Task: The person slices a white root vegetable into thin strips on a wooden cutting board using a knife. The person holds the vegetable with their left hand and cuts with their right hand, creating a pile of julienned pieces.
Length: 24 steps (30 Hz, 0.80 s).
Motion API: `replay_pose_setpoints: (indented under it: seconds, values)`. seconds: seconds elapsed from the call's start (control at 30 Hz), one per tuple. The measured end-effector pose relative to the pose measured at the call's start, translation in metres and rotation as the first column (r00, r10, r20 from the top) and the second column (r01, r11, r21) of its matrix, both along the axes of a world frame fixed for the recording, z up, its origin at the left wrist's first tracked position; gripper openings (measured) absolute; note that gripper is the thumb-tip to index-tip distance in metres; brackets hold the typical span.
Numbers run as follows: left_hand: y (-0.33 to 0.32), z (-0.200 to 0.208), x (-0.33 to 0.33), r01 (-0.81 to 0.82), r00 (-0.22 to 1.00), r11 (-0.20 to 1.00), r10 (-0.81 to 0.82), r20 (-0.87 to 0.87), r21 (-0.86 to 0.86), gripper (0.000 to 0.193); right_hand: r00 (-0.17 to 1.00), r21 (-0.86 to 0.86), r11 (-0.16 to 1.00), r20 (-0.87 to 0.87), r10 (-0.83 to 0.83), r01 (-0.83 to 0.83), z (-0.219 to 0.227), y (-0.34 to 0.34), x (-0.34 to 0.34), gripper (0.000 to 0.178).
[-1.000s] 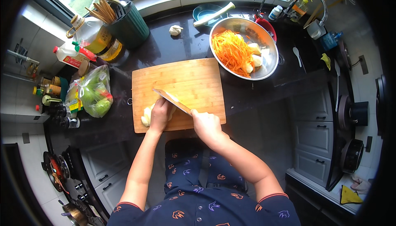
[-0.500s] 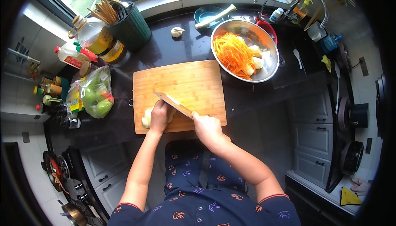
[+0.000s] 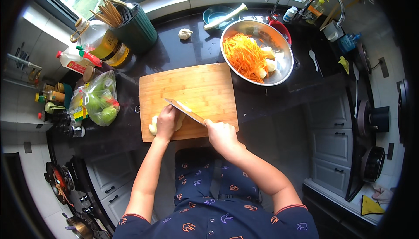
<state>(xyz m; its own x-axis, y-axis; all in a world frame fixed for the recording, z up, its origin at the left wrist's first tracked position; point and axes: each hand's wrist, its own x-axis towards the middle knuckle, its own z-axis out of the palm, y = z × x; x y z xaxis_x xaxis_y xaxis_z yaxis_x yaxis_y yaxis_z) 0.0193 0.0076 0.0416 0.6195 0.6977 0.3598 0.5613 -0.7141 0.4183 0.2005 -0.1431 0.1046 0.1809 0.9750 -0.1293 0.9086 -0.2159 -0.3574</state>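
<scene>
My right hand (image 3: 221,137) is closed round the handle of a wide-bladed kitchen knife (image 3: 189,112), whose blade slants up to the left across a wooden cutting board (image 3: 185,82). Just left of the blade, my left hand (image 3: 166,123) presses down with curled fingers on a pale peeled potato (image 3: 153,126). Most of that potato is hidden under the hand, with bits showing on either side. The blade lies close beside the left knuckles; whether it touches the potato is hidden.
A steel bowl (image 3: 286,72) with shredded carrot (image 3: 244,56) and peeled potatoes (image 3: 270,65) stands right of the board. A garlic bulb (image 3: 185,34) lies behind it. At left are a bag of green vegetables (image 3: 102,101), an oil bottle (image 3: 98,38) and a chopstick holder (image 3: 137,29).
The whole view has shifted slightly, so the board and bowl appear a little farther left. Both hands keep nearly the same pose, the knife still beside the left hand.
</scene>
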Motion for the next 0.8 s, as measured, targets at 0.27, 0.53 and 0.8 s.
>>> replay_pose_setpoints:
  seconds: [0.27,0.53,0.8]
  values:
    - [0.000,-0.008,-0.004,0.070,0.998,0.991,-0.070,-0.004,0.112,0.015,1.000,-0.003,1.000,-0.007,0.012,-0.012,0.019,-0.003,0.001,0.020]
    - [-0.004,-0.002,0.001,0.023,1.000,0.990,-0.021,-0.011,0.141,0.012,0.999,-0.018,1.000,-0.035,0.007,-0.007,0.004,0.000,-0.001,0.017]
    - [0.011,0.002,-0.005,0.079,0.996,0.995,-0.077,-0.044,0.066,0.010,0.999,-0.007,1.000,-0.049,0.021,-0.021,0.012,0.000,0.004,0.024]
